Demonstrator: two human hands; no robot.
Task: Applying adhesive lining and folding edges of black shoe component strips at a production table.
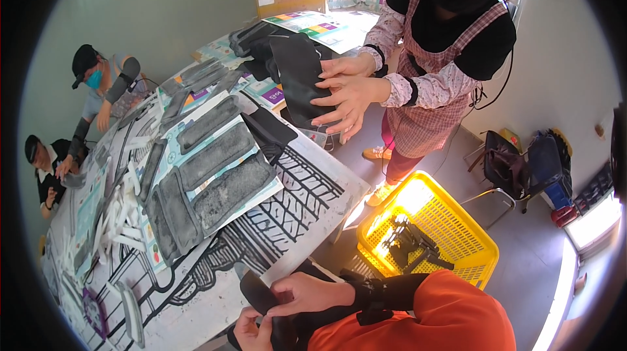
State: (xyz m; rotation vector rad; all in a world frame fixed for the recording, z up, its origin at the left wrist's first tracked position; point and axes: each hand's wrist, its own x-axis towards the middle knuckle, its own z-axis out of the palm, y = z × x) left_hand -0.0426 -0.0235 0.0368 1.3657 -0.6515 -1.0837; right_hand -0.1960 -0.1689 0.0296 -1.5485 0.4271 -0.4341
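Observation:
Low in the picture, my right hand [313, 293] comes in from an orange sleeve with a black band at the wrist. Its thumb and fingers are closed on a smooth black rounded piece [257, 291], whose exact kind I cannot make out. Just below and to the left, my left hand [251, 333] also grips this black piece, partly cut off by the lower edge. The piece is held tilted near the table's front edge. On the table beyond lie several dark grey, fuzzy oblong pads [225, 188], set side by side on a printed sheet.
White strips [124, 220] pile up left of the pads on the drawn-on table [320, 204]. A yellow basket [470, 233] with black parts stands at the right. Across, a person [431, 57] holds a black sheet [297, 80]. Two people work at the far left; chairs [506, 161] stand by the wall.

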